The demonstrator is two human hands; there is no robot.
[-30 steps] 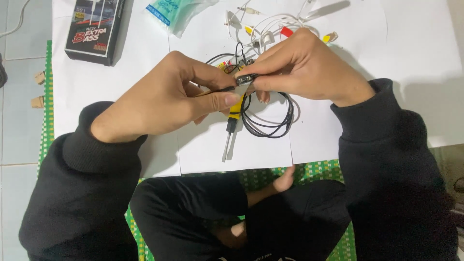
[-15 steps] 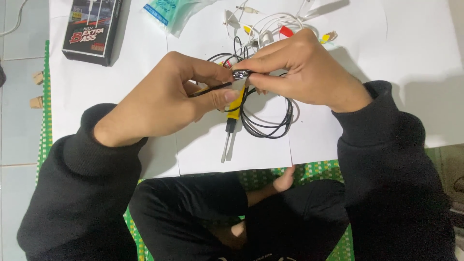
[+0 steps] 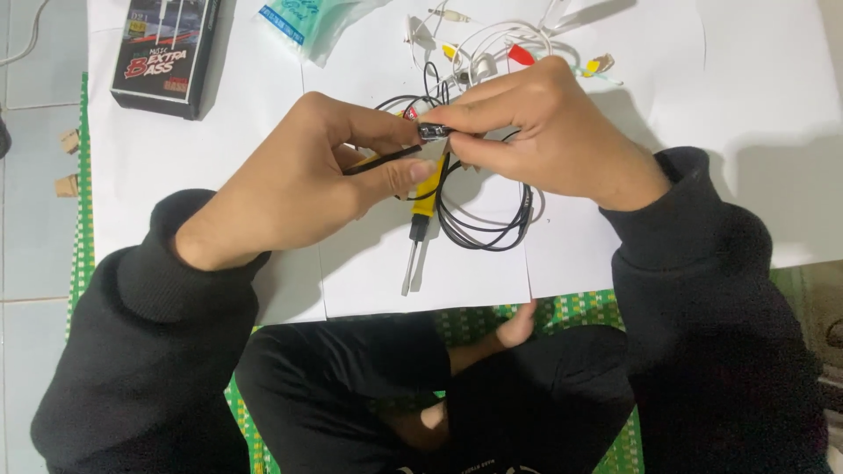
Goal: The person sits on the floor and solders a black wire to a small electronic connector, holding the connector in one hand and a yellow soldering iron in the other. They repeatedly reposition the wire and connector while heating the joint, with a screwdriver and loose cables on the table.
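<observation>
Since 1 s ago, barely any shift: both hands sit a touch closer together, same spot over the white paper, and the black box has drifted a bit in view w/ my head.

Small dark plug [image 3: 433, 132] is at centre, pinched between thumb and forefinger of my right hand [image 3: 549, 132]. My left hand [image 3: 307, 189] meets it from the other side, fingertips pressed on the plug end, and also pinches a thin black wire [image 3: 379, 161] that runs back toward the palm. Neither hand is spread.

Progress, as I judge it: plug and wire are held up together, mid-work; whether they're joined I can't tell, too small. Screwdriver [image 3: 425, 206], yellow handle, lies unused under the hands on the paper [image 3: 773, 105].

Count: 1 plug in hand, 1 screwdriver, 1 coil of black cable [image 3: 492, 228] below the right hand, 1 bundle of white leads [image 3: 492, 44] w/ approx 3 coloured ends (2 yellow, 1 red), 1 box [image 3: 162, 53] top left, 1 clear bag [image 3: 312, 22] beside it, 2 small wood blocks [image 3: 68, 162] at the left edge on the floor.
</observation>
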